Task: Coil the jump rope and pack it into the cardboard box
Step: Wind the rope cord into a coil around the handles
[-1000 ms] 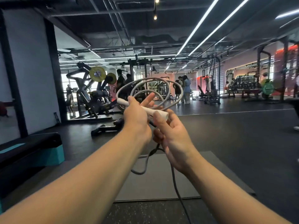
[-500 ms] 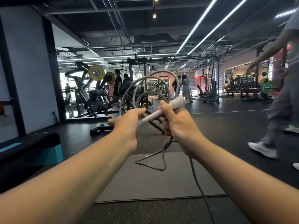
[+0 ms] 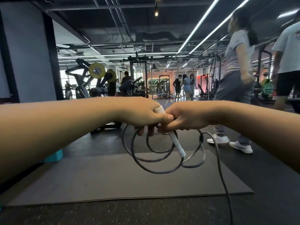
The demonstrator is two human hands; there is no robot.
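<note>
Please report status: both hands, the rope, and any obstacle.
Left hand and right hand both grip the white handle. Rope hangs in loops below, one end trailing down. Box not in view. Two people pass at right.

Both hands meet in front of the person, the left hand (image 3: 142,114) and right hand (image 3: 185,117) touching around the rope handle (image 3: 176,143). Loops of jump rope (image 3: 155,159) hang below them, above the floor mat (image 3: 113,181). Two passers-by (image 3: 235,65) stand to the right, weight machines (image 3: 90,85) behind at left.
</note>
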